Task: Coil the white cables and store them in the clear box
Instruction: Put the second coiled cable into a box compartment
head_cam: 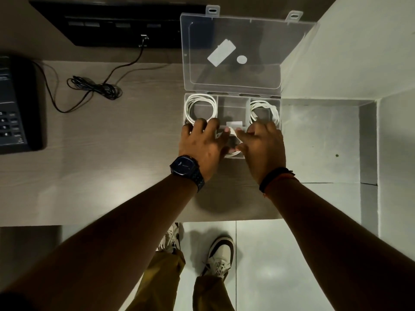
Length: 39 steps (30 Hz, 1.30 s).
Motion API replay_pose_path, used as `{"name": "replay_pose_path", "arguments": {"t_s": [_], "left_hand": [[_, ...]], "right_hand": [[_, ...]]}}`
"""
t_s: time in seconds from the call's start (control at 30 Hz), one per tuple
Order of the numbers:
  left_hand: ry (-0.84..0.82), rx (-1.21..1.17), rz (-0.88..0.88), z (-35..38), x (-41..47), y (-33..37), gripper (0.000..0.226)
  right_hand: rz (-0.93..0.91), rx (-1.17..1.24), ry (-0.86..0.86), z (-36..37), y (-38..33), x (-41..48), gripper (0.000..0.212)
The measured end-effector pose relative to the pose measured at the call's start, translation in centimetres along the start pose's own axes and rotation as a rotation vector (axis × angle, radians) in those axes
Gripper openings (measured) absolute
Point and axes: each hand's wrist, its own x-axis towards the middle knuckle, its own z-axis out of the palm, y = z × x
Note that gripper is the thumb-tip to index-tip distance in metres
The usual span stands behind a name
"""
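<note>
Both hands, left and right, curl their fingers on a white cable, tucking it into the clear box's near compartment by the worktop's right edge; next, release and shut the lid.

Third white cable mostly hidden under hands; phone cut off.

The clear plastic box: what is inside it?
Coiled white cables lie in the clear plastic box, far left and far right. Both hands cover the near compartments.
</note>
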Motion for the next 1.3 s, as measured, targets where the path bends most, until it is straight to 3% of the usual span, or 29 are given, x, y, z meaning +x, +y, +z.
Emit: {"name": "replay_pose_path", "arguments": {"t_s": [0.2, 0.43, 0.73, 0.97, 1.2, 1.3], "left_hand": [[-0.085, 0.01, 0.014, -0.6, 0.5, -0.5, 0.048], [-0.125, -0.004, 0.068, -0.9, 1.8, -0.4, 0.048], [-0.209, -0.035, 0.014, -1.4, 1.5, -2.0, 0.048], [-0.156, 0.016, 0.059, -0.6, 0.3, -2.2, 0.063], [-0.124, 0.053, 0.154, 0.3, -0.2, -2.4, 0.061], [-0.13, 0.089, 0.163, 0.2, 0.0, -2.6, 0.06]], "right_hand": [[-0.027, -0.058, -0.07, -0.5, -0.6, 0.2, 0.022], [0.061, -0.081, -0.339, -1.5, -1.2, 3.2, 0.027], [0.177, -0.212, -0.283, -1.9, -1.6, 3.8, 0.02], [0.287, -0.07, -0.196, -0.9, -1.7, 3.1, 0.013], [0.15, -0.115, -0.158, -0.4, -1.4, 2.0, 0.013], [0.235, 0.08, -0.017, -0.2, -1.5, 1.6, 0.014]]}}
